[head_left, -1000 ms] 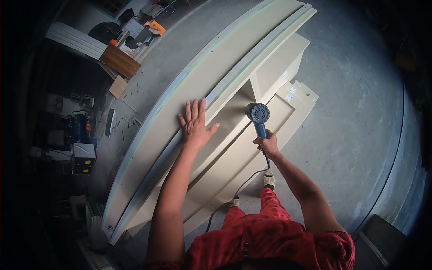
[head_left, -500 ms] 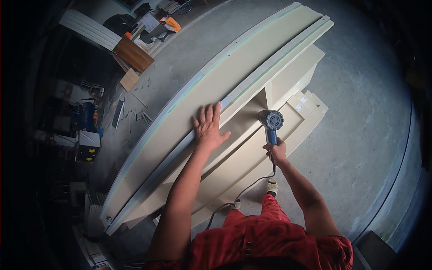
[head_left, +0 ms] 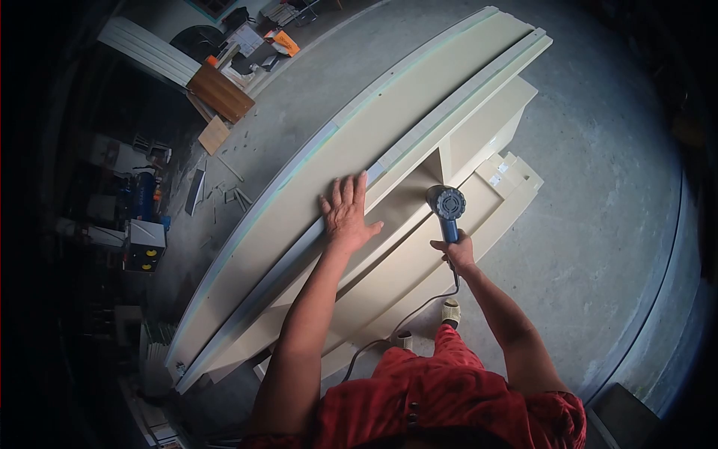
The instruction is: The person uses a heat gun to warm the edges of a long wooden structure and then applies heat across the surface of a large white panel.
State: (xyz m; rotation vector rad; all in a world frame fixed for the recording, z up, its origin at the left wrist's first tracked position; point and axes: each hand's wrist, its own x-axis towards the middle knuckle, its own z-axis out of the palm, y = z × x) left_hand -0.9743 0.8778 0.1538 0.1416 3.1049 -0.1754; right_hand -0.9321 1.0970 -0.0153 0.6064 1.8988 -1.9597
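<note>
A long cream-coloured panel assembly [head_left: 359,127] with edge strips along its sides lies diagonally across the view. My left hand [head_left: 346,215] rests on it with fingers spread, fingertips at the grey-blue edge strip [head_left: 277,266] in its middle. In my right hand [head_left: 458,249] is the blue handle of a round-backed heat gun [head_left: 449,203], held over the recessed lower part of the assembly. The gun's nozzle points up and left, towards the inner boards. From the handle a dark cord [head_left: 419,305] runs down towards my legs.
Beyond the panel's left side lie a brown board [head_left: 220,91], a small plywood piece [head_left: 215,135] and scattered offcuts [head_left: 239,196] on the concrete floor [head_left: 591,202]. A box with yellow discs [head_left: 146,245] stands at the left. My shoes are below the assembly.
My right hand and the heat gun have shifted slightly left. My left foot has moved a little to the right. My left hand stays in place.
</note>
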